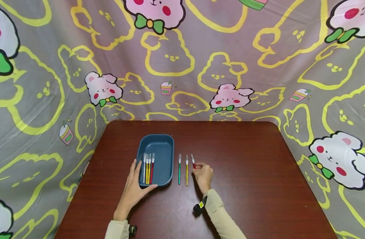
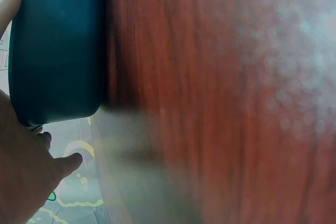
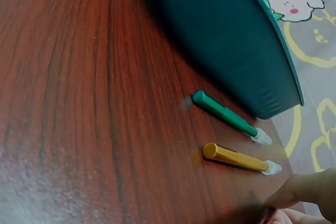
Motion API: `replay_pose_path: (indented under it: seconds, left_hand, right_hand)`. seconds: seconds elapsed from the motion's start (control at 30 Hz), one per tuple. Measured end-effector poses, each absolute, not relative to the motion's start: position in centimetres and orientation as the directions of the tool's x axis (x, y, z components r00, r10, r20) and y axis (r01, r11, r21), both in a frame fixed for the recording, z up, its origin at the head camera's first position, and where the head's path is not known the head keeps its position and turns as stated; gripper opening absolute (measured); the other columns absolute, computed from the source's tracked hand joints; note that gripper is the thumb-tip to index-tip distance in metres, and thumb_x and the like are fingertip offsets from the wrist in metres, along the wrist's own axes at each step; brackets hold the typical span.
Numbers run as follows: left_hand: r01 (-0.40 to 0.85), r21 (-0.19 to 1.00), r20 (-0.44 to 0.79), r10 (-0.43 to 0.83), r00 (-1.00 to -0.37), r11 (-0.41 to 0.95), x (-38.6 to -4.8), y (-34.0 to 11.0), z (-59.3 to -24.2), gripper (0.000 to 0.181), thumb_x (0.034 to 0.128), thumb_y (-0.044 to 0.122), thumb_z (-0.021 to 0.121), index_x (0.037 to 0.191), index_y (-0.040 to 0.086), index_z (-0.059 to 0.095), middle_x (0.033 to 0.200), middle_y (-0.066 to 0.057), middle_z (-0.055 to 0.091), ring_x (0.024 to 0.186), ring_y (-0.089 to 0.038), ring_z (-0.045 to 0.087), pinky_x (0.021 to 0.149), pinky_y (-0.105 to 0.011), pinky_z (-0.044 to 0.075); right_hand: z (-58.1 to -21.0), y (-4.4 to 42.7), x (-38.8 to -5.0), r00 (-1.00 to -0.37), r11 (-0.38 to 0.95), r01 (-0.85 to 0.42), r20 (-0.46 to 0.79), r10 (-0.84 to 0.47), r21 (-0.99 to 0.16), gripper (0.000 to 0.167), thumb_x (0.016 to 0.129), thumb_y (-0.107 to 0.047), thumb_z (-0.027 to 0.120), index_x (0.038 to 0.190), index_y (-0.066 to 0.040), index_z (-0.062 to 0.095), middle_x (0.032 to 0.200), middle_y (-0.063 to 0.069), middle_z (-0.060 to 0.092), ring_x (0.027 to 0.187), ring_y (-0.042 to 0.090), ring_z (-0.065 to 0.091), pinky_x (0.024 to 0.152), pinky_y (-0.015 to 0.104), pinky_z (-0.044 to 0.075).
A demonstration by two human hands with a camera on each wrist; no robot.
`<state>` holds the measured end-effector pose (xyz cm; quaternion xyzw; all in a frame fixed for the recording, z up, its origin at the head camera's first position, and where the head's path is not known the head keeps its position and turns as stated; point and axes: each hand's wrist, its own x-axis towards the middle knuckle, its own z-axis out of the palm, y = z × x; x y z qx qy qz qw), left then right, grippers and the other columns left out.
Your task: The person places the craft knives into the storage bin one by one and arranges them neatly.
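Note:
On the table stands a blue tray [image 1: 163, 161] with several capped craft knives [image 1: 148, 169] lying side by side in it, silver, yellow and red. My left hand [image 1: 134, 191] rests against the tray's near left corner, thumb along the near rim and fingers stretched up the left side. To the right of the tray lie a green craft knife [image 1: 179, 171] and a yellow craft knife [image 1: 186, 172], clear caps pointing away. My right hand [image 1: 203, 176] pinches a red craft knife [image 1: 193, 162]; the hand hides its lower part. The right wrist view shows the green and yellow handles between tray and fingers.
A brown wooden table [image 1: 245, 159] extends to the right of my right hand. Patterned cloth [image 1: 182, 66] with cartoon animals hangs behind it and along both sides.

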<state>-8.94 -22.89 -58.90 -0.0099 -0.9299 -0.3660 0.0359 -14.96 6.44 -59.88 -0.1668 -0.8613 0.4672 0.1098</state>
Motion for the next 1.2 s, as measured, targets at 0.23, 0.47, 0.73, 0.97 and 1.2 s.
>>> replay_pose_path:
  seconds: [0.23,0.47,0.73,0.97,1.2]
  left_hand:
    - [0.039,0.676,0.073,-0.014,-0.997,0.736,-9.0,-22.9,-58.8,0.126,0.0763,0.064,0.088,0.171,0.019,0.018,0.176,-0.017,0.008,0.155,-0.050,0.021,0.113,-0.078,0.029]
    - [0.041,0.673,0.075,-0.013,-0.997,0.738,-9.0,-22.8,-58.8,0.125,0.0767,0.064,0.088,0.171,0.019,0.018,0.176,-0.017,0.008,0.155,-0.050,0.021,0.114,-0.078,0.028]
    - [0.043,0.674,0.080,-0.016,-0.997,0.737,-8.9,-22.8,-58.9,0.125,0.0767,0.064,0.088,0.171,0.019,0.019,0.176,-0.016,0.008,0.155,-0.051,0.020,0.114,-0.078,0.027]
    - [0.046,0.677,0.083,-0.014,-0.996,0.734,-8.8,-22.8,-58.8,0.125,0.0765,0.062,0.089,0.170,0.018,0.019,0.176,-0.017,0.009,0.155,-0.051,0.021,0.113,-0.079,0.029]
    - [0.045,0.679,0.082,-0.015,-0.997,0.732,-8.8,-22.8,-58.9,0.125,0.0767,0.063,0.088,0.170,0.019,0.019,0.176,-0.017,0.009,0.155,-0.051,0.021,0.112,-0.079,0.029]
  right_hand:
    - [-59.5,6.6,-15.2,-0.929,0.539,0.169,0.049,0.366,-0.825,0.020,0.071,0.001,0.086,0.091,-0.002,0.083,0.080,0.007,0.079,0.082,0.031,0.077,0.083,0.049,0.057]
    - [-59.3,6.6,-15.2,-0.931,0.559,0.154,0.070,0.358,-0.815,0.021,0.071,0.000,0.088,0.092,-0.003,0.083,0.078,0.005,0.078,0.080,0.030,0.076,0.083,0.049,0.057]
    - [-58.4,6.6,-15.3,-0.932,0.552,0.121,0.096,0.349,-0.825,0.021,0.074,-0.003,0.087,0.094,-0.006,0.084,0.077,0.002,0.078,0.077,0.025,0.075,0.078,0.046,0.058]
    - [-56.9,6.6,-15.4,-0.939,0.527,0.056,0.136,0.317,-0.848,0.023,0.073,-0.004,0.083,0.096,-0.006,0.085,0.076,0.001,0.078,0.070,0.020,0.074,0.067,0.039,0.057]
    - [-55.8,6.3,-15.4,-0.952,0.494,0.039,0.117,0.281,-0.868,0.023,0.075,-0.003,0.084,0.098,-0.006,0.085,0.077,0.001,0.078,0.067,0.016,0.075,0.057,0.028,0.055]
